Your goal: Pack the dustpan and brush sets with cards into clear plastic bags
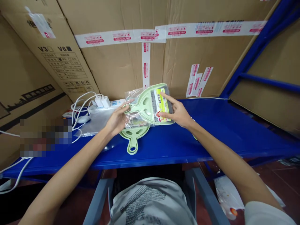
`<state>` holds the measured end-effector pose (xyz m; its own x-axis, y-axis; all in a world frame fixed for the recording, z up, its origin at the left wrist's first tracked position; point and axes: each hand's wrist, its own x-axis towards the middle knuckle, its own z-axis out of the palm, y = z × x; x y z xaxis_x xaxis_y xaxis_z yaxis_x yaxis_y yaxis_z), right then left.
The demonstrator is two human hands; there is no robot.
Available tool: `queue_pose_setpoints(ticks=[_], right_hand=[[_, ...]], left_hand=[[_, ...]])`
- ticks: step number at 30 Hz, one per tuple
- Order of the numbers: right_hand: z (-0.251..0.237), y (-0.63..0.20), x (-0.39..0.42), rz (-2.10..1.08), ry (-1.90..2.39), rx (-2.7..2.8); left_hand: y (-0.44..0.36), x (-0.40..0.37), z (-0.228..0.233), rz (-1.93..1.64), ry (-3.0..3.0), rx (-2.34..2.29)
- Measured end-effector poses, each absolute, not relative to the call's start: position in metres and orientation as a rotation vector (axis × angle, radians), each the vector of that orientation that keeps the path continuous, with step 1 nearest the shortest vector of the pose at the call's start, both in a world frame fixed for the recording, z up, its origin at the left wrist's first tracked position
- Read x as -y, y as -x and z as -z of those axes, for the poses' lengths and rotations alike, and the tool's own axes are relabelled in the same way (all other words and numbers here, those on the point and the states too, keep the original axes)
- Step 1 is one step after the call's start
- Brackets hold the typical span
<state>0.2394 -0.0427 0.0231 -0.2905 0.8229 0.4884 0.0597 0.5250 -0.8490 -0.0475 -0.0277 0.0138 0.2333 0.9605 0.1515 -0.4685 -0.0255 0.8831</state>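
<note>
Above the blue shelf (211, 125), the left hand (116, 120) pinches the clear bag's (134, 107) open edge while the right hand (178, 114) grips the labelled end of the green plastic paddle (146, 104), steadying it half inside. A second paddle (133, 137) lies beneath, beside the white chargers (103, 101).

I see both forearms bare, left hand (117, 120) and right hand (179, 114) without gloves or rings. A pale short sleeve (267, 214) shows near right. My light grey shirt (150, 200) carries dark printed lettering.
</note>
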Motion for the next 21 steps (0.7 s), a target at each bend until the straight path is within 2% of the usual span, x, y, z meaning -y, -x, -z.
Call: queue_pose_setpoints(ticks=[7,11,17,21], right_hand=[[-0.011,-0.230,0.039,-0.753,0.760,1.655],[-0.007,-0.232,0.036,-0.629,0.772,1.658],[-0.016,-0.237,0.041,-0.691,0.759,1.796],[-0.017,-0.234,0.045,-0.590,0.780,1.855]], left_hand=[[0.045,0.020,-0.008,-1.341,-0.968,-0.644],[0.043,0.023,-0.004,-1.263,-1.039,-0.716],[0.050,0.025,-0.009,-1.211,-1.099,-0.679],[0.048,0.023,-0.006,-1.192,-1.051,-0.634]])
